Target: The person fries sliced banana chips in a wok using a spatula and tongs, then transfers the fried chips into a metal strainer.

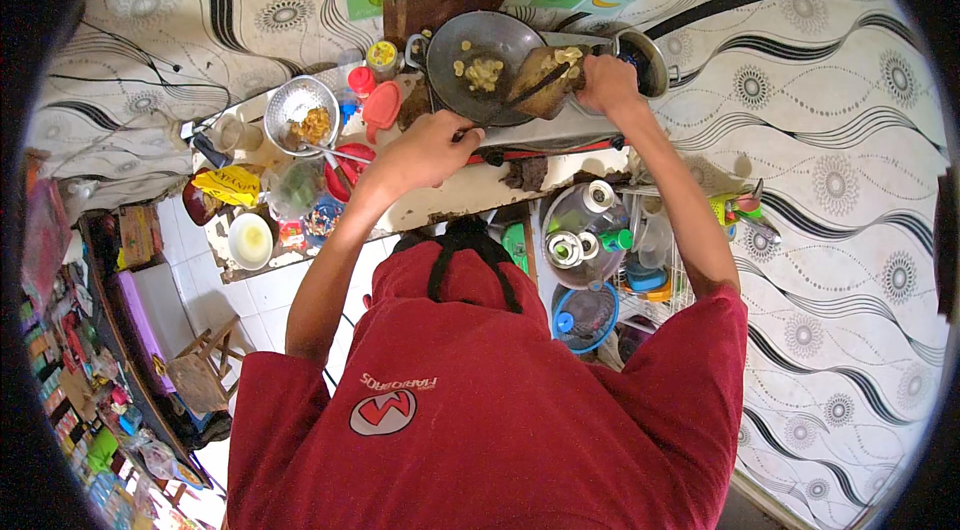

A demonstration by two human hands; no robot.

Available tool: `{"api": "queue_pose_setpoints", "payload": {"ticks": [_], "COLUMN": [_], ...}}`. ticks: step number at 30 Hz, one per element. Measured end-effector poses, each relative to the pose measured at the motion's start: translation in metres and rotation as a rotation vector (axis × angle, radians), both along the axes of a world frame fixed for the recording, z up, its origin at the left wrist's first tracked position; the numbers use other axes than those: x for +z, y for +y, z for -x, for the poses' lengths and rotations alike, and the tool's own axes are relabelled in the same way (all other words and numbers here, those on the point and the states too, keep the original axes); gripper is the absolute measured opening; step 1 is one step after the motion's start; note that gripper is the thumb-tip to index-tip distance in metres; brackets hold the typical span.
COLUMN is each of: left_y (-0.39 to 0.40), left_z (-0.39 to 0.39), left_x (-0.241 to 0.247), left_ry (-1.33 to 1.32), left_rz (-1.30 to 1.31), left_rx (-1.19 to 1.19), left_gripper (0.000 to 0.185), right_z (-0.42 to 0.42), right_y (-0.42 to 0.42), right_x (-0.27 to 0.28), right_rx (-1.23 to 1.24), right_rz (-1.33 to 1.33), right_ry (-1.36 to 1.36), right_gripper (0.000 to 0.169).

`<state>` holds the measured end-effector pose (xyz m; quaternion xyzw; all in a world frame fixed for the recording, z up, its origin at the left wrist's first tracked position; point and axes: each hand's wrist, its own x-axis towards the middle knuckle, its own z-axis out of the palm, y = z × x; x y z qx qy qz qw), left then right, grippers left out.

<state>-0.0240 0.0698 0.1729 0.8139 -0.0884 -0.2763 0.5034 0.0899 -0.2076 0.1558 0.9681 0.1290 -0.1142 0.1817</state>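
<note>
My right hand (609,85) grips the right edge of a wooden cutting board (541,96), tilted over the right side of a dark wok (456,34). Pale sliced food (568,58) lies on the board's upper part, and more pale pieces (481,73) sit in the wok. My left hand (429,155) is closed at the wok's near rim around a dark handle, apparently that of a knife (536,85), whose thin dark blade slants across the board. The fingers hide most of the handle. The wok stands on a gas stove (551,130).
Right of the wok is a metal pot (654,72). To the left stand a metal colander (300,91) with browned food, a red-capped bottle (361,82), a yellow-lidded jar (382,57) and a bowl of yellowish liquid (250,241). Below right are a wire rack (679,278) and blue-rimmed basket (585,316).
</note>
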Motion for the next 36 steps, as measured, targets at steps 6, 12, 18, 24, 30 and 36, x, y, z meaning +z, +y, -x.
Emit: {"api": "queue_pose_setpoints", "payload": {"ticks": [6, 12, 18, 24, 30, 36], "left_y": [-0.011, -0.033, -0.038, -0.014, -0.006, -0.006], "left_z": [0.009, -0.003, -0.014, -0.002, 0.01, 0.005], "left_x": [-0.018, -0.049, -0.073, -0.065, -0.047, -0.041], "left_ry": [-0.284, -0.282, -0.237, -0.253, -0.265, -0.247], "left_rz": [-0.021, -0.165, -0.209, -0.163, -0.085, -0.104], "left_rx": [-0.059, -0.003, 0.106, 0.065, 0.072, 0.046], "left_gripper": [0.036, 0.033, 0.031, 0.03, 0.029, 0.033], "right_z": [0.003, 0.002, -0.002, -0.01, -0.015, -0.022], "right_y": [0.003, 0.016, 0.029, 0.035, 0.032, 0.025], "right_x": [-0.001, -0.001, 0.001, -0.008, -0.025, -0.034], "right_rx": [-0.037, -0.021, -0.002, -0.04, -0.037, -0.045], "right_rz": [0.014, 0.022, -0.023, 0.037, 0.04, 0.021], "right_ry": [0.016, 0.039, 0.031, 0.076, 0.06, 0.032], "right_gripper": [0.028, 0.032, 0.037, 0.041, 0.042, 0.042]}}
